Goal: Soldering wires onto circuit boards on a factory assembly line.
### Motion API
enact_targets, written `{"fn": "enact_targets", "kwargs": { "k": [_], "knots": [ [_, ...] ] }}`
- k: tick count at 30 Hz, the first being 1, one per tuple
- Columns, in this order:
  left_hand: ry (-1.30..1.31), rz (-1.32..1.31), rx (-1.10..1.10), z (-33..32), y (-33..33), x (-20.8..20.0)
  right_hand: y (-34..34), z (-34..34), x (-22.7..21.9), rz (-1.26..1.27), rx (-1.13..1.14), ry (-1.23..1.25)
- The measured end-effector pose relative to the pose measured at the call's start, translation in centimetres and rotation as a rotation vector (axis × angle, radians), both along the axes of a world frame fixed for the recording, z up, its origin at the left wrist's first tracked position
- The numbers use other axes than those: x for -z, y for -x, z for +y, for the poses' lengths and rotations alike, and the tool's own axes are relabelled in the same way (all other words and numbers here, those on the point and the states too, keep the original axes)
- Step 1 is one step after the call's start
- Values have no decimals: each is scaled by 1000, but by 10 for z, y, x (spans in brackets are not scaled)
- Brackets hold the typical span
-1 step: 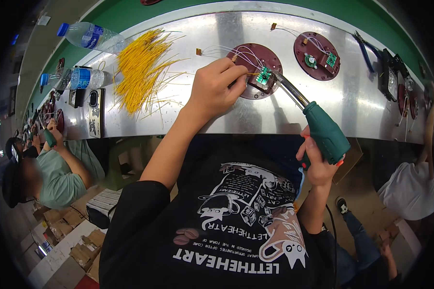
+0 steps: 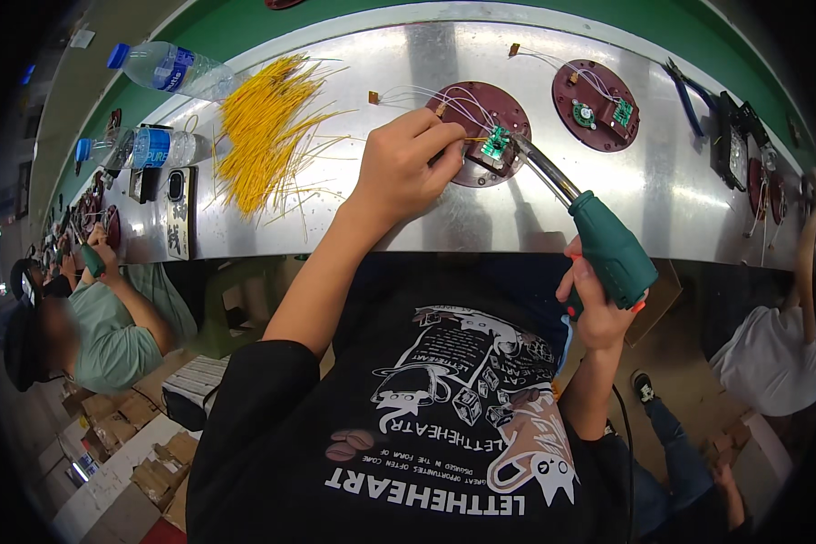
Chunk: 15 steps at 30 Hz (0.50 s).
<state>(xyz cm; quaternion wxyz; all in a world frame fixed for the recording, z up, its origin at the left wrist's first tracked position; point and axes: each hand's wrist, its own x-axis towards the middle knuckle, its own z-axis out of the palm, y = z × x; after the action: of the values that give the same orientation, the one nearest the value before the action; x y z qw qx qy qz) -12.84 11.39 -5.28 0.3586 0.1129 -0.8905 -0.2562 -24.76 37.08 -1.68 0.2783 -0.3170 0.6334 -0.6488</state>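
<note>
My left hand (image 2: 406, 168) is closed in a pinch on a thin yellow wire (image 2: 474, 139), whose far end reaches a small green circuit board (image 2: 496, 143). That board sits on a round maroon disc (image 2: 467, 102) with several white wires running off it to the left. In my right hand (image 2: 597, 304) is a soldering iron (image 2: 612, 249) with a thick green handle and a metal barrel. Its tip meets the right edge of the board, or comes very close to it; the exact contact is too small to make out.
A second maroon disc (image 2: 597, 127) with boards lies to the right, then pliers (image 2: 686, 95). Left are a heap of yellow wires (image 2: 267, 136), two plastic bottles (image 2: 168, 68) and a phone (image 2: 180, 213). Co-workers sit at both sides of the metal table (image 2: 426, 231).
Both my hands, the wire and the soldering iron stay in place. At the far right, a co-worker's arm has shifted slightly upward.
</note>
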Motion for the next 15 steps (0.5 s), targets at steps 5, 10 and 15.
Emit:
{"fn": "enact_targets", "kwargs": {
  "k": [5, 10, 15],
  "knots": [
    [-17, 3, -8, 0, 0, 0, 1, 1, 4, 10, -27, 14],
    [-23, 9, -13, 0, 0, 1, 0, -4, 1, 10, -38, -32],
    [-33, 17, -20, 0, 1, 3, 1, -7, -2, 45, -46, -60]
  ]
}}
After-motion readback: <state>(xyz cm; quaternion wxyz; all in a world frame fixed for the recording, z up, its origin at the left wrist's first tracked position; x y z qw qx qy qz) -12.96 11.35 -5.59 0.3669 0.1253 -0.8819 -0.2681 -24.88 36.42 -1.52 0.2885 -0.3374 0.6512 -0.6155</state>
